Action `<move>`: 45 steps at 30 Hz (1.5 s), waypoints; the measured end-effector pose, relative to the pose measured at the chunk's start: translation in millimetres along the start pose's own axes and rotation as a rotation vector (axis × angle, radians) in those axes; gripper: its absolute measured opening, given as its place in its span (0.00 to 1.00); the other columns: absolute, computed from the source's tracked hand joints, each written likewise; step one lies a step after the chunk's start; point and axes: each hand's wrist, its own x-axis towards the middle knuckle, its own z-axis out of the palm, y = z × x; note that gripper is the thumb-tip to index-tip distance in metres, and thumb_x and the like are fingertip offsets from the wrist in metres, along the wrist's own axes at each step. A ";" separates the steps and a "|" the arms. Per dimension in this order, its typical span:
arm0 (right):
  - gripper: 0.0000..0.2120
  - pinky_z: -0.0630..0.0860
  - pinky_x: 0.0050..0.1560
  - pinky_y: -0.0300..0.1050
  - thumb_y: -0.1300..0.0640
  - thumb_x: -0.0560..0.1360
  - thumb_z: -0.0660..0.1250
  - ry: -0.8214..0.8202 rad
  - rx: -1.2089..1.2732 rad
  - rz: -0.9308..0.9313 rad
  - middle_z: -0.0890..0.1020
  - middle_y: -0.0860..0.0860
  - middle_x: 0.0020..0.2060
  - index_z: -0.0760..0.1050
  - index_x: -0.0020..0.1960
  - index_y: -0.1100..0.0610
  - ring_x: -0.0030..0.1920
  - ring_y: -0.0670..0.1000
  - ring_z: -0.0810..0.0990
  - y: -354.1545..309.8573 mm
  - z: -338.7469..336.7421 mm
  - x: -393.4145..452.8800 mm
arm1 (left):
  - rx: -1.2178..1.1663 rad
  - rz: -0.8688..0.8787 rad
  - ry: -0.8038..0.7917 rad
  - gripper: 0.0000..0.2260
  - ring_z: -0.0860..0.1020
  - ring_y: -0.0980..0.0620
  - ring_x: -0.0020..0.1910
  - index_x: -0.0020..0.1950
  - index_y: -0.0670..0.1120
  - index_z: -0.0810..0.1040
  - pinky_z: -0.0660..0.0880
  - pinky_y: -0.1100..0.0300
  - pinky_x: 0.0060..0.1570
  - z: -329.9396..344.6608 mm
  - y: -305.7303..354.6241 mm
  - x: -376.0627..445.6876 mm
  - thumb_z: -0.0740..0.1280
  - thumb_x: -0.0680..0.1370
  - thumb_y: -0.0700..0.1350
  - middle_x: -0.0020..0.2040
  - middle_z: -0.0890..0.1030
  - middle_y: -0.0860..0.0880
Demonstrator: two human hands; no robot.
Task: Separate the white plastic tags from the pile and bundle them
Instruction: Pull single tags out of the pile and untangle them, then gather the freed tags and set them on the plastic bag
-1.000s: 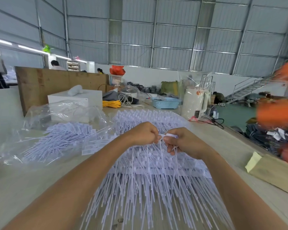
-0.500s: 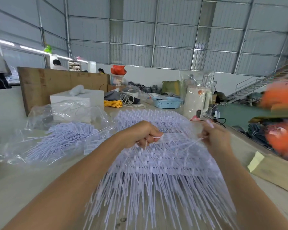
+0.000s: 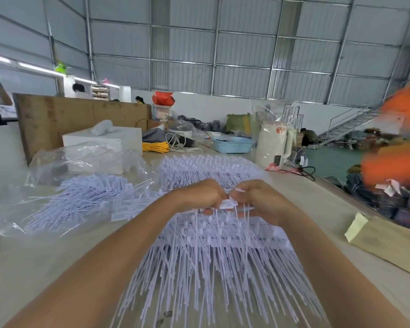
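A wide pile of white plastic tags [image 3: 213,261] covers the middle of the table, their thin tails fanned toward me. My left hand [image 3: 199,194] and my right hand [image 3: 260,200] meet over the pile's far part, knuckles almost touching. Between them they pinch a small bunch of white tags [image 3: 229,204], whose tails hang down onto the pile. More tags [image 3: 206,166] lie beyond the hands. What lies in each palm is hidden.
At left, clear plastic bags [image 3: 81,200] hold more white tags. A white box [image 3: 104,140], a blue basket [image 3: 232,144] and a white kettle [image 3: 272,143] stand at the back. A brown paper packet [image 3: 388,242] lies at right, near the table edge. Orange blur [image 3: 398,166] at far right.
My right hand, which had swung out to the right half a second ago, has come back to meet the left hand over the pile, and both now pinch the small bunch.
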 end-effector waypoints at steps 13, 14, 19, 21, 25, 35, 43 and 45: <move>0.03 0.74 0.39 0.43 0.65 0.76 0.66 0.099 -0.139 -0.263 0.79 0.55 0.33 0.77 0.45 0.64 0.32 0.48 0.77 8.4 4.3 4.0 | 0.095 -0.010 0.088 0.10 0.77 0.55 0.33 0.37 0.45 0.81 0.72 0.59 0.41 -9.3 -11.3 -1.3 0.67 0.77 0.45 0.30 0.81 0.52; 0.04 0.74 0.38 0.39 0.64 0.76 0.66 0.090 -0.155 -0.274 0.79 0.52 0.32 0.78 0.45 0.64 0.31 0.46 0.76 8.8 3.8 4.6 | 0.117 -0.035 0.102 0.11 0.77 0.54 0.33 0.36 0.44 0.81 0.72 0.59 0.40 -9.6 -11.0 -1.3 0.68 0.77 0.46 0.30 0.81 0.51; 0.08 0.67 0.38 0.40 0.61 0.76 0.67 0.007 -0.387 -0.286 0.75 0.53 0.34 0.79 0.46 0.68 0.35 0.49 0.71 7.4 1.2 5.4 | 0.098 -0.008 0.206 0.15 0.70 0.51 0.29 0.29 0.43 0.76 0.66 0.60 0.37 -7.1 -11.9 0.1 0.67 0.76 0.43 0.27 0.73 0.48; 0.10 0.65 0.36 0.37 0.61 0.74 0.69 -0.034 -0.488 -0.317 0.74 0.55 0.35 0.78 0.45 0.70 0.35 0.50 0.70 3.9 0.4 3.8 | 0.076 0.018 0.227 0.15 0.70 0.53 0.27 0.30 0.44 0.77 0.65 0.61 0.34 -4.1 -12.4 -0.5 0.66 0.77 0.42 0.25 0.72 0.49; 0.05 0.65 0.35 0.35 0.61 0.73 0.71 0.079 -0.662 -0.440 0.76 0.50 0.32 0.77 0.39 0.59 0.36 0.51 0.72 2.4 2.9 2.2 | -0.099 -0.019 0.256 0.10 0.69 0.52 0.26 0.39 0.35 0.80 0.65 0.60 0.35 -4.6 -9.7 1.2 0.67 0.77 0.40 0.27 0.72 0.46; 0.04 0.75 0.43 0.52 0.61 0.73 0.70 0.315 -0.746 -0.725 0.82 0.53 0.41 0.80 0.44 0.61 0.43 0.57 0.79 7.1 7.8 2.2 | -0.320 -0.014 0.179 0.20 0.59 0.54 0.22 0.25 0.44 0.68 0.53 0.58 0.31 -11.6 -1.4 -0.8 0.67 0.76 0.39 0.23 0.64 0.49; 0.11 0.73 0.32 0.38 0.62 0.76 0.67 0.805 0.243 -0.176 0.76 0.53 0.35 0.77 0.57 0.63 0.30 0.48 0.73 35.6 -98.2 -3.6 | -0.210 0.006 0.237 0.21 0.61 0.54 0.19 0.24 0.43 0.64 0.61 0.66 0.26 -36.7 -23.7 -14.8 0.66 0.77 0.37 0.19 0.65 0.51; 0.08 0.72 0.30 0.37 0.62 0.76 0.67 0.770 0.250 -0.213 0.76 0.53 0.34 0.77 0.54 0.63 0.29 0.48 0.73 31.2 -101.4 -5.7 | -0.116 -0.001 0.263 0.20 0.65 0.54 0.20 0.25 0.42 0.68 0.64 0.65 0.28 -33.8 -22.9 -8.8 0.66 0.77 0.39 0.20 0.68 0.48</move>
